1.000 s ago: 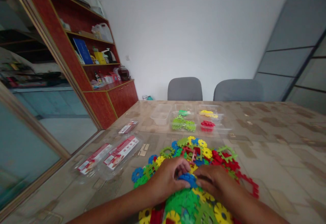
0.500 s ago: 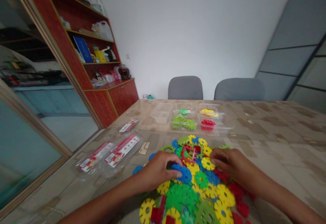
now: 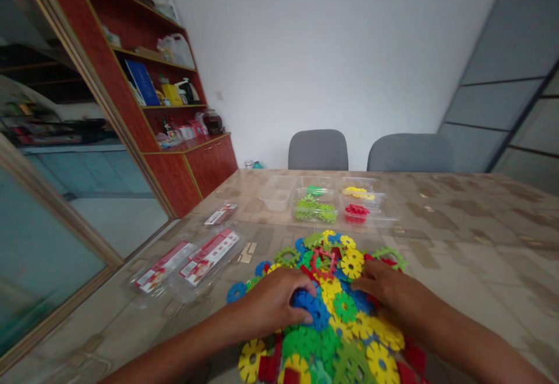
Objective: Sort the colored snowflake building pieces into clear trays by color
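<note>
A heap of plastic snowflake-disc building pieces in blue, green, yellow and red lies in front of me. My left hand (image 3: 279, 299) is closed, thumb and fingers gripping blue discs (image 3: 317, 312) over the middle of the heap. At the heap's right side, my right hand (image 3: 386, 285) reaches in with its thumb and fingers slightly apart. Its fingertips are by a blue disc (image 3: 360, 301) and just below a yellow disc (image 3: 351, 263); the lower fingers are hidden. Beyond them a red square frame piece (image 3: 324, 263) rests on the heap.
Past the heap stand clear plastic boxes with light green pieces (image 3: 315, 209), red pieces (image 3: 357, 213) and yellow pieces (image 3: 358, 193). A clear box (image 3: 278, 192) stands left of these. Clear lids with labels (image 3: 209, 257) lie at the left. Two grey chairs (image 3: 318, 150) are behind the table.
My left hand has lowered slightly with the blue discs. My right hand has shifted left and down into the heap, uncovering a green piece behind it. The yellow disc beside it has moved.
</note>
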`<state>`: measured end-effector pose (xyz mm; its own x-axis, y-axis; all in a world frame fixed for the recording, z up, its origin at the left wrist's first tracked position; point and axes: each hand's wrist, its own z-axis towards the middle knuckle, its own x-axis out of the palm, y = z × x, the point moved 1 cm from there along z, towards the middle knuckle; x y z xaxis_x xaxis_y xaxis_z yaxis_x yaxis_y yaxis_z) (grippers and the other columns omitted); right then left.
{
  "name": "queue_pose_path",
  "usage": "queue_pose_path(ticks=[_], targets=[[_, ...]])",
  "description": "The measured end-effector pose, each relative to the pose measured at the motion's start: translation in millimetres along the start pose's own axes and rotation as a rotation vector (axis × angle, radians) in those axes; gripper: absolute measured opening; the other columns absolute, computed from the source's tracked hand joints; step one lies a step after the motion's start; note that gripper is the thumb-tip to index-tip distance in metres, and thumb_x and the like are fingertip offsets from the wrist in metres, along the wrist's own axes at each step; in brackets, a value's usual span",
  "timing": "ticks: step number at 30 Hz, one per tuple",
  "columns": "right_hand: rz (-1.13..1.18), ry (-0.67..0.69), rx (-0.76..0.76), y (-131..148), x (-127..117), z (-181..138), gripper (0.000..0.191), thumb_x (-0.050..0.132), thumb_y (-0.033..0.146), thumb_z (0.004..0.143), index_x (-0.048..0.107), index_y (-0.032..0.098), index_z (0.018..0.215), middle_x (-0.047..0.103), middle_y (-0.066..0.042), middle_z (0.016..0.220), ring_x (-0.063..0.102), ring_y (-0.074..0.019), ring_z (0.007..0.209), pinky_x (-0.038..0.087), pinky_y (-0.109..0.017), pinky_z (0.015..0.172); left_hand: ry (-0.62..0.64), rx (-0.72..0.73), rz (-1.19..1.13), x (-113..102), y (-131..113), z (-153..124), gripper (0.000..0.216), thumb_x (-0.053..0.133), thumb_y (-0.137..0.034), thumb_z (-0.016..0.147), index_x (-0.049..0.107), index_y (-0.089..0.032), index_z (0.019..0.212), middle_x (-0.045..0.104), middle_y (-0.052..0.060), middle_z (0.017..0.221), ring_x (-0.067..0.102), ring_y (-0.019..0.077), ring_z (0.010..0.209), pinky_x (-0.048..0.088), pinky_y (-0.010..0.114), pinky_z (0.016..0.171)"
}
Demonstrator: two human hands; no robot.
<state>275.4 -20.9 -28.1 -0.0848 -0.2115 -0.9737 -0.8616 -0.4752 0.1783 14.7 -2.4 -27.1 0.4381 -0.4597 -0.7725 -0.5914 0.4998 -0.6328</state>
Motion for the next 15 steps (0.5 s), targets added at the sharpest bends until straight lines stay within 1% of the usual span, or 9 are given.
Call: queue_pose_path(ticks=[3,6,8,11,13,15], targets=[[-0.033,0.03,0.013,8.3,-5.9,4.0,0.046,0.061,0.0,0.064,0.069,0.018,0.106,0.061,-0.015,0.105,0.059,-0.0303,0.094,0.043,-0.035,0.075,0.013,-0.016,-0.013,-0.3,-2.2,-0.4,0.025,0.076,-0.024,0.074,0.067,-0.021,0.096,0.066,-0.002,0.09,0.059,0.0162,0.082,0.038,0.022,0.069],[-0.078,0.032,0.041,12.5,-6.6,5.9,0.038,0.059,0.0,0.069,0.069,0.015,0.102,0.062,-0.015,0.103,0.059,-0.0296,0.095,0.043,-0.035,0.075,0.028,-0.031,-0.037,-0.8,-4.3,-0.5,0.021,0.074,-0.021,0.074,0.066,-0.02,0.093,0.065,-0.003,0.086,0.058,0.0151,0.079,0.037,0.022,0.067],[-0.082,-0.016,0.032,12.1,-4.1,5.6,0.03,0.059,0.001,0.071,0.069,0.016,0.095,0.062,-0.013,0.1,0.058,-0.0282,0.095,0.043,-0.034,0.074,0.031,-0.033,-0.051,-1.2,-5.2,-0.4,0.02,0.073,-0.021,0.074,0.066,-0.02,0.093,0.065,-0.002,0.086,0.058,0.0152,0.079,0.038,0.022,0.068],[-0.013,-0.119,-0.019,10.2,-2.3,3.1,0.02,0.058,0.005,0.075,0.069,0.018,0.086,0.061,-0.01,0.097,0.058,-0.0241,0.091,0.044,-0.031,0.074,0.029,-0.021,-0.087,-1.7,-6.6,-0.2,0.019,0.071,-0.021,0.076,0.066,-0.02,0.094,0.065,-0.002,0.087,0.059,0.0157,0.08,0.039,0.022,0.07],[0.044,-0.181,-0.035,10.5,-5.4,1.0,0.019,0.055,0.008,0.082,0.069,0.02,0.083,0.061,-0.008,0.095,0.058,-0.0218,0.089,0.044,-0.029,0.074,0.024,-0.014,-0.121,-2.0,-7.6,-0.1,0.018,0.07,-0.021,0.076,0.066,-0.02,0.094,0.066,-0.002,0.088,0.059,0.0162,0.081,0.04,0.023,0.071],[0.09,-0.215,-0.036,12.5,-11.0,-0.5,0.021,0.051,0.012,0.088,0.069,0.02,0.082,0.061,-0.009,0.093,0.058,-0.0215,0.088,0.045,-0.029,0.075,0.005,-0.014,-0.161,-2.3,-8.4,0.0,0.018,0.07,-0.02,0.076,0.067,-0.019,0.093,0.067,-0.001,0.089,0.059,0.0167,0.083,0.04,0.023,0.073]])
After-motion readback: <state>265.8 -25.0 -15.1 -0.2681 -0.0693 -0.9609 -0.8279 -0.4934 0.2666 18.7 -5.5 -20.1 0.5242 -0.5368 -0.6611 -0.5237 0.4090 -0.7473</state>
